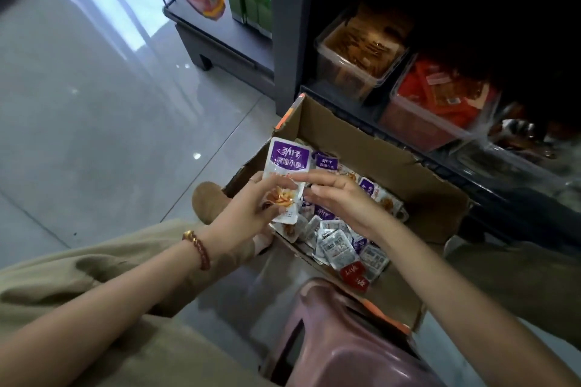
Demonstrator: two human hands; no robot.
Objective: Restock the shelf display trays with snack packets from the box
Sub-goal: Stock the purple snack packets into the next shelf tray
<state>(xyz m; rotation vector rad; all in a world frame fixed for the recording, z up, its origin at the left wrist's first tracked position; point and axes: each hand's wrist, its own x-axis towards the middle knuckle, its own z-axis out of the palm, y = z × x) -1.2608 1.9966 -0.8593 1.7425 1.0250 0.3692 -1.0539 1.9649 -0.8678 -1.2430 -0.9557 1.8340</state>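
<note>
Here, the left hand (248, 214), with a bead bracelet (198, 248) on its wrist, has its fingers curled around the lower part of a purple snack packet (286, 166). The packet stands upright above this hand, and its top is free. Whether one packet or a thin stack is in the grip, I cannot tell.

Just to the right, the right hand (339, 198) has its fingers almost straight. Its index fingertip touches the front of the same packet, and it does not seem to hold anything of its own.

Under both hands is the open cardboard box (345, 132), and the loose packets (339, 242) lie in a heap directly below the right hand. Well beyond the right hand, up and to the right, two clear display trays stand side by side on the dark shelf: the brown tray (355, 53) and the red tray (440, 100). Both look already rather full.

In my judgement, the packet is being arranged before it goes to the shelf. The grip is only on the slippery lower end, so the packet can slide out or fan apart when the right hand leaves it. A second risk is that the purple sort gets put into a tray of another sort. A full tray can also let packets spill over its rim.
</note>
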